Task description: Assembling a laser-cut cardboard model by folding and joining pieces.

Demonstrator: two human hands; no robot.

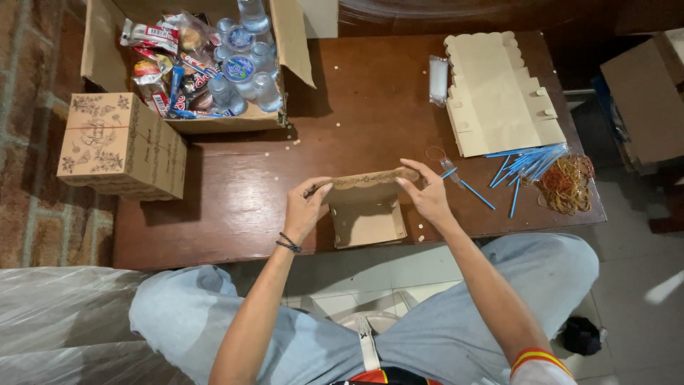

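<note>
A half-folded brown cardboard box (367,214) with a printed pattern on its upper edge rests at the near edge of the dark wooden table (235,192). My left hand (305,207) grips its left end, thumb and fingers pinching the panel. My right hand (426,191) holds the right end the same way. The panel stands upright between my two hands, and the box's base lies flat below it.
A stack of flat box blanks (495,93) lies at the far right. Blue straws (524,167) and rubber bands (566,184) sit beside it. An open carton (192,57) holds snacks and water cups. Finished printed boxes (121,146) are stacked at left.
</note>
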